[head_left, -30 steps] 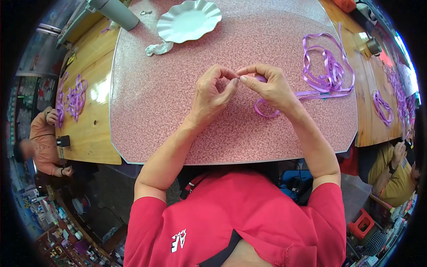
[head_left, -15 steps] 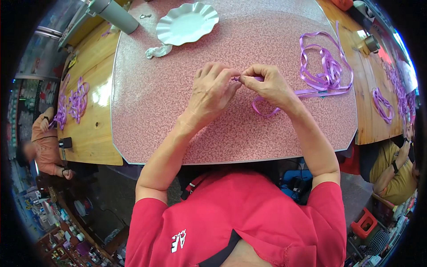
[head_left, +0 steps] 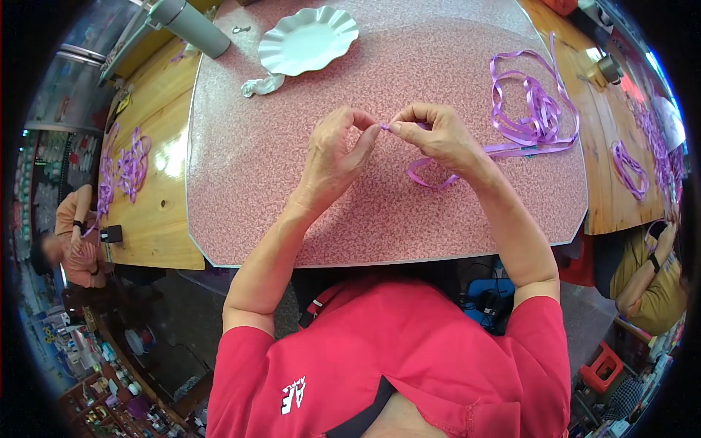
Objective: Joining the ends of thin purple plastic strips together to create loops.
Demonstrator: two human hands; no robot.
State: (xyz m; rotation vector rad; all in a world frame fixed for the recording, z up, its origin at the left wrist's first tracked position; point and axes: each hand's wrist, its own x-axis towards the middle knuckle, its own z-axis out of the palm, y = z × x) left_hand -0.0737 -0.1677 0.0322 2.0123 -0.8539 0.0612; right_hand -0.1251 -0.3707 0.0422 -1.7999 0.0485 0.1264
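Above the middle of the pink speckled table (head_left: 292,212), my two hands meet over a small bunched bit of purple ribbon (head_left: 385,127). Thumb and index finger of my left hand (head_left: 332,150) pinch its left end. Close on the other side, my right hand (head_left: 442,139) pinches the same ribbon between thumb and bent index finger. From under my right hand the ribbon hangs in a small loop onto the tabletop, then runs right toward a loose purple ribbon pile (head_left: 539,120). Whether the bunched bit is a knot or folds, I cannot tell.
A white scalloped plate (head_left: 310,40) lies at the back, a crumpled clear wrapper (head_left: 263,85) beside it. A grey-green tumbler (head_left: 191,29) stands far left. Wooden tables on both sides carry more ribbon (head_left: 133,164). One person sits left (head_left: 77,233), another right (head_left: 650,281).
My left fingers have opened from a curl over the ribbon into a thumb-and-index pinch, so the purple bunch now shows between my hands. My right hand stays nearly in place.
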